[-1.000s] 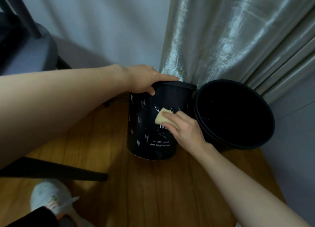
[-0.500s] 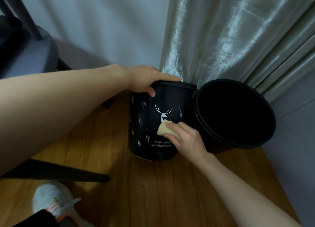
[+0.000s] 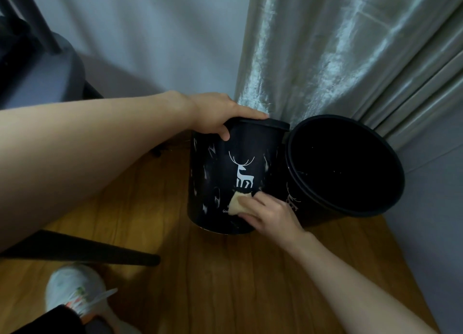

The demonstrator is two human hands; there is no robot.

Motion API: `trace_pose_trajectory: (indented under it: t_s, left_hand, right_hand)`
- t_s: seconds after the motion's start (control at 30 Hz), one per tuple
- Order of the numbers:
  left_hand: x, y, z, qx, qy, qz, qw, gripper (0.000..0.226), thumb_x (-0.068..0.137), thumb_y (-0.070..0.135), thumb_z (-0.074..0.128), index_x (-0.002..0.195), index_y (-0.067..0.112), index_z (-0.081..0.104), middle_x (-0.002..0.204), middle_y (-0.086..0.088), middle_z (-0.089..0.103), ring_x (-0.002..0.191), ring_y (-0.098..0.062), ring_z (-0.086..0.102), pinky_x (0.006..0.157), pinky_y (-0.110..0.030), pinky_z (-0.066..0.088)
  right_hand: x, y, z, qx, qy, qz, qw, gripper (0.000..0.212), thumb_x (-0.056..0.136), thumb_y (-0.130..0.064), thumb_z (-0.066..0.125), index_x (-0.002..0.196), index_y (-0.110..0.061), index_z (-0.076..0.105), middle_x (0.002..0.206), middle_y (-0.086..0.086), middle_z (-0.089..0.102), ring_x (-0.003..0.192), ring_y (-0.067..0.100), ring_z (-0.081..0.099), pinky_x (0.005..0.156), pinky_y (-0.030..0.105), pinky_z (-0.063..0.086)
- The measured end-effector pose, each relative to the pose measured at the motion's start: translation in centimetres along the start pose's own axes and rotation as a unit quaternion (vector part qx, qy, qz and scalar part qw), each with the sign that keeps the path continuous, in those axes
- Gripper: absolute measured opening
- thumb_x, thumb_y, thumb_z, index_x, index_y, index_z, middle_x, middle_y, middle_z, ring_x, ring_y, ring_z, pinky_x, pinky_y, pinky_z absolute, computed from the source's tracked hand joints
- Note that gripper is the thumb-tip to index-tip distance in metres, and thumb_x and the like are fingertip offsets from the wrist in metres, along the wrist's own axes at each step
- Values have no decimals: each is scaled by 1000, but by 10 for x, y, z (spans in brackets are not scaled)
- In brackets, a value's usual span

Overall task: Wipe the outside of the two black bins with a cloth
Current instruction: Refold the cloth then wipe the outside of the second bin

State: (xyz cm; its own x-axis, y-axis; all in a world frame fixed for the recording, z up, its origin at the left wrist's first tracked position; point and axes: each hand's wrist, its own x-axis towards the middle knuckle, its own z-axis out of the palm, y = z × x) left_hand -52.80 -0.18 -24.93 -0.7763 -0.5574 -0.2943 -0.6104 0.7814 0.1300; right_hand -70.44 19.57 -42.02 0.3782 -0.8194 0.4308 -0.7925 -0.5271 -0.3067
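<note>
A: Where's the cloth (image 3: pixel 237 202) rn?

B: Low on the front of the left bin (image 3: pixel 225 178), just under the white deer print. Right hand (image 3: pixel 269 212) presses it flat against the wall w/ fingers fairly straight. Left hand (image 3: pixel 220 117) grasps the bin's rim, thumb on the outside, fingers over the top.

A: 2nd bin?

B: Right bin (image 3: pixel 345 165) sits touching or almost touching the first, tilted so its open mouth faces the camera. Looks unwiped, imo.

A: Risks?

B: Left bin seems tipped a bit; if the rim grip slackens while the cloth pushes, it could slide or knock the neighbour over. Back side is hidden, so easy to skip a patch.

A: Room?

B: Wooden floor (image 3: pixel 225 283), grey wall, shiny curtain (image 3: pixel 338 53) right behind both bins. Dark chair leg (image 3: pixel 82 249) and a white shoe (image 3: pixel 75 293) near left.
</note>
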Motion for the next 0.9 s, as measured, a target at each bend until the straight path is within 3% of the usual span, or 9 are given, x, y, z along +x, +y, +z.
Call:
trace_pose_trajectory:
  t_s: [0.07, 0.2, 0.27, 0.5, 0.6, 0.7, 0.9]
  left_hand:
    - [1, 0, 1, 5, 3, -5, 1000, 92, 86, 23, 71, 146, 58, 11, 112, -13, 62, 98, -28, 55, 90, -41, 45]
    - [3, 2, 2, 10, 6, -5, 1000, 90, 86, 23, 72, 148, 54, 14, 109, -13, 63, 95, -28, 56, 87, -37, 44]
    - [3, 3, 1, 8, 7, -4, 1000, 90, 86, 23, 72, 148, 54, 14, 109, -12, 62, 90, -25, 53, 86, -35, 43]
    - [2, 1, 1, -3, 2, -11, 1000, 90, 86, 23, 71, 146, 58, 13, 112, -13, 60, 95, -27, 53, 86, -34, 41]
    - [2, 4, 0, 6, 7, -12, 1000, 89, 86, 22, 71, 147, 54, 14, 112, -15, 60, 100, -31, 54, 85, -33, 39]
    - [3, 4, 1, 3, 10, -11, 1000, 89, 86, 23, 72, 147, 55, 15, 109, -15, 61, 89, -25, 50, 84, -34, 40]
    - [4, 1, 1, -13, 6, -8, 1000, 90, 86, 22, 71, 146, 57, 14, 113, -13, 60, 95, -26, 51, 88, -36, 42]
  right_hand:
    - [4, 1, -3, -14, -2, -3, 1000, 27, 91, -34, 62, 111, -17, 65, 88, 2, 59, 78, 19, 62, 57, 38, 59]
    - [38, -1, -16, 7, 91, 100, 991, 34, 89, -38, 64, 114, -16, 68, 86, 3, 59, 71, 21, 61, 57, 36, 56]
    - [40, -3, -15, 9, 97, 100, 990, 34, 89, -37, 64, 115, -15, 67, 87, 3, 59, 71, 21, 61, 57, 34, 56]
    - [-5, -9, 6, -8, -29, -20, 999, 29, 90, -32, 62, 117, -24, 57, 89, 1, 58, 78, 19, 63, 52, 39, 57]
    - [25, -13, -4, -5, 52, 67, 996, 29, 88, -36, 62, 113, -22, 65, 85, 2, 58, 72, 23, 62, 54, 36, 57]
    - [42, -12, -12, -8, 85, 117, 990, 35, 89, -42, 58, 114, -21, 67, 87, 2, 58, 72, 23, 62, 56, 34, 54]
    - [-17, -15, 10, -6, -26, -20, 999, 29, 89, -29, 65, 116, -23, 57, 90, 1, 58, 78, 18, 63, 52, 36, 58]
